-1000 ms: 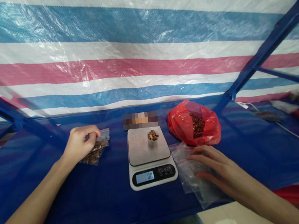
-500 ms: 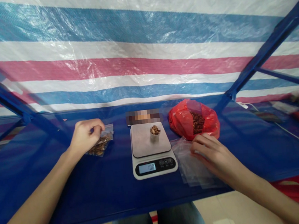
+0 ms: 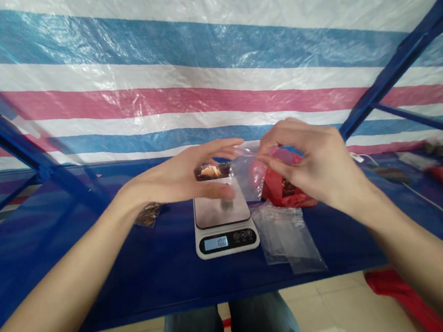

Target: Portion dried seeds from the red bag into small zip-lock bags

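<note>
My right hand (image 3: 304,162) pinches a clear zip bag (image 3: 248,176) by its top corner and holds it up over the right side of the kitchen scale (image 3: 210,245). Reaching in from the left, my left hand (image 3: 179,176) has thumb and fingers apart, with its fingertips close to the bag's upper edge; whether they touch it, I cannot tell. Beneath the left thumb, a small cup (image 3: 226,205) stands on the scale plate, its top mostly hidden. The display reads 10.0. Behind my left wrist lies a filled zip bag (image 3: 148,216) with brown pieces in it.
Several flat clear bags (image 3: 292,240) lie right of the scale. Behind them sits a red plastic bag (image 3: 278,194) of brown kernels, partly hidden by my right hand. A dark object (image 3: 212,171) is behind the scale. Blue frame bars (image 3: 386,77) and striped sheeting (image 3: 198,94) enclose the table.
My left hand has left the filled bag and moved right over the scale, opening. The right hand has lifted one clear bag from the pile, up and to the left.
</note>
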{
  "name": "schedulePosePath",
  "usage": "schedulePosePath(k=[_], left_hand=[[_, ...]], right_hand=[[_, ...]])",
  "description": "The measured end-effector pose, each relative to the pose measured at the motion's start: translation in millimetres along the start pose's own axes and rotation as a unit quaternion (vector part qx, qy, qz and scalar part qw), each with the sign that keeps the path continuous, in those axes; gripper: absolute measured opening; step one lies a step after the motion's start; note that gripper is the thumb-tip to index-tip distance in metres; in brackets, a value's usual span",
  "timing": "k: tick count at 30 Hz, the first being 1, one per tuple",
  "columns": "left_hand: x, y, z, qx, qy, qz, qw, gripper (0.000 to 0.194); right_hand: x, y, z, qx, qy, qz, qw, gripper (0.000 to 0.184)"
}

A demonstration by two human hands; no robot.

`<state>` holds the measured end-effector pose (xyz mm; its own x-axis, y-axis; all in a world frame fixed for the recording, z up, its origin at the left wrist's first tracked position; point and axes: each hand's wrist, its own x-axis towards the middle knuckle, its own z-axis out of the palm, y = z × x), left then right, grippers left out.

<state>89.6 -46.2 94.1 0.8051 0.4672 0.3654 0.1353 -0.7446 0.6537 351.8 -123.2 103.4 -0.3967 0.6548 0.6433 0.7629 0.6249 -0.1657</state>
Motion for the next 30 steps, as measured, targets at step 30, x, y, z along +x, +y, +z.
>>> schedulePosePath(k=[30], left_hand=[[53.3, -54.3, -17.4, 0.163, 0.116, -0.008, 0.980, 0.020]], right_hand=[[73.6, 23.9, 55.9, 0.061, -0.059, -0.051, 0.995, 0.013]])
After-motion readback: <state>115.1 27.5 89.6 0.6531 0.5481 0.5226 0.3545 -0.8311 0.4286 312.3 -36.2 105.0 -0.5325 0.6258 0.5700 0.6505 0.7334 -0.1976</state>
